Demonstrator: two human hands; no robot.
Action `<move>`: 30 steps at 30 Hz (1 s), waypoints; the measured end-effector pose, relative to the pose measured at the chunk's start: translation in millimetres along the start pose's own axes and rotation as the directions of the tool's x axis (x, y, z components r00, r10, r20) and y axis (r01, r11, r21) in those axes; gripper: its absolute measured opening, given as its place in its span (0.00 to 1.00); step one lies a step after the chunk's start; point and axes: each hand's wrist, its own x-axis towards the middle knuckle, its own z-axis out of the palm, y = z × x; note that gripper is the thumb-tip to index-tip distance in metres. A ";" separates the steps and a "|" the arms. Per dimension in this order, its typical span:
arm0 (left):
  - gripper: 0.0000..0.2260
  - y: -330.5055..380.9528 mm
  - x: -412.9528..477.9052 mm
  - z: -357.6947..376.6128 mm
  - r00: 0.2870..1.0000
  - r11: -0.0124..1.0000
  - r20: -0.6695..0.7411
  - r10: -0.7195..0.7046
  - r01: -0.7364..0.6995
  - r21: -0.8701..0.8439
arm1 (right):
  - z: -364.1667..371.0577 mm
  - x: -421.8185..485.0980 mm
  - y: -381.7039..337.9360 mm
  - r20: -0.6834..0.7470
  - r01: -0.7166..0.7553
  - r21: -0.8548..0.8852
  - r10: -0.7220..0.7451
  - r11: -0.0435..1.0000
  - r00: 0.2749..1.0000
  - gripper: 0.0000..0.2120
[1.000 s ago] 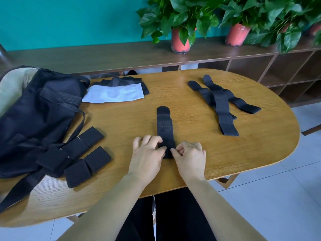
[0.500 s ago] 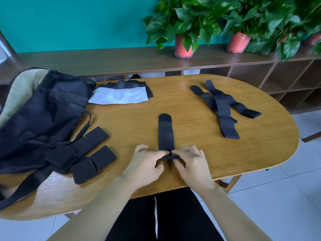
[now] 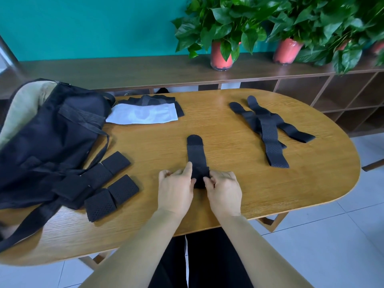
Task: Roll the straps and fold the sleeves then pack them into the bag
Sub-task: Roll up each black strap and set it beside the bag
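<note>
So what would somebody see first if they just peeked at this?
First come the left hand and the right hand in the middle, pinching the near end of a black strap that lies on the wooden table. Next is the big black bag slumped at the table's left edge. Then there are the leafy green plants in red pots on the shelf behind.

Table (image 3: 311, 183) layout, seen from its 6 o'clock edge.
The bag (image 3: 52, 142) lies at 9 o'clock, the rolled straps (image 3: 108, 183) just beside it at 8, some touching it. The sleeves (image 3: 143, 116) lie stacked at 11, the loose straps (image 3: 268, 129) crossed at 2. One strap (image 3: 196, 154) lies at centre, left hand (image 3: 175, 190) and right hand (image 3: 224, 192) pinching its near end. Behind the table, a shelf (image 3: 124, 69) carries potted plants (image 3: 222, 53).
</note>
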 end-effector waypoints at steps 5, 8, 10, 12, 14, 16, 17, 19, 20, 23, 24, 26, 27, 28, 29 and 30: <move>0.13 -5.0 1.8 11.3 0.994 0.995 -0.067 0.082 -0.078 0.058 | 6.1 1.4 1.7 -0.001 -0.009 -0.023 0.009 1.000 1.000 0.08; 0.12 -6.1 1.4 13.5 0.993 0.996 -0.084 0.087 -0.084 0.043 | 6.5 1.5 1.7 -0.012 -0.005 -0.026 0.005 1.000 1.000 0.12; 0.12 -5.4 1.9 12.5 0.992 0.993 -0.061 0.112 -0.109 0.048 | 6.2 1.2 1.8 -0.018 0.007 -0.035 -0.007 0.999 1.000 0.14; 0.14 -4.8 2.2 12.3 0.988 0.987 -0.027 0.150 -0.148 0.067 | 6.3 0.7 2.0 -0.027 0.024 -0.039 -0.025 0.999 0.999 0.15; 0.15 -5.8 1.5 13.6 0.985 0.982 -0.011 0.174 -0.172 0.079 | 6.9 0.4 2.6 -0.042 0.057 -0.046 -0.059 0.997 0.997 0.14; 0.14 -7.6 0.4 11.2 0.982 0.979 0.048 0.183 -0.187 0.086 | 7.9 0.4 3.7 -0.043 0.094 -0.069 -0.098 0.993 0.994 0.12; 0.15 -8.1 0.3 7.9 0.978 0.977 0.091 0.185 -0.193 0.086 | 8.3 0.3 3.9 -0.040 0.110 -0.083 -0.114 0.990 0.993 0.11; 0.20 -9.8 2.1 1.8 0.966 0.975 0.172 0.195 -0.209 0.069 | 8.7 0.7 4.4 -0.046 0.134 -0.114 -0.140 0.984 0.989 0.08; 0.22 -11.2 3.4 -1.5 0.958 0.974 0.200 0.206 -0.220 0.049 | 7.8 0.7 4.9 -0.046 0.150 -0.128 -0.157 0.980 0.987 0.06; 0.23 -14.5 6.5 -8.8 0.940 0.968 0.237 0.245 -0.250 -0.009 | -1.5 -3.5 5.4 0.022 0.193 -0.133 -0.192 0.972 0.981 0.14; 0.23 -15.6 5.5 -11.2 0.937 0.965 0.232 0.261 -0.262 -0.026 | -6.3 -6.8 5.9 0.060 0.210 -0.116 -0.204 0.971 0.977 0.17; 0.21 -18.2 0.7 -13.6 0.938 0.961 0.208 0.276 -0.270 -0.058 | -16.4 -14.6 8.5 0.135 0.244 -0.085 -0.231 0.966 0.963 0.19; 0.20 -19.1 -2.6 -15.2 0.942 0.962 0.195 0.272 -0.262 -0.077 | -20.1 -18.5 10.6 0.162 0.262 -0.072 -0.248 0.962 0.955 0.19; 0.20 -19.1 -6.0 -17.7 0.947 0.965 0.190 0.257 -0.242 -0.096 | -22.8 -21.9 13.2 0.175 0.275 -0.050 -0.263 0.960 0.949 0.19; 0.19 -19.0 -9.4 -19.9 0.953 0.970 0.194 0.234 -0.214 -0.116 | -24.0 -24.8 16.0 0.175 0.276 -0.011 -0.269 0.961 0.947 0.17; 0.18 -18.8 -12.0 -21.0 0.958 0.974 0.196 0.207 -0.183 -0.137 | -24.5 -27.0 18.0 0.164 0.261 0.043 -0.265 0.964 0.950 0.15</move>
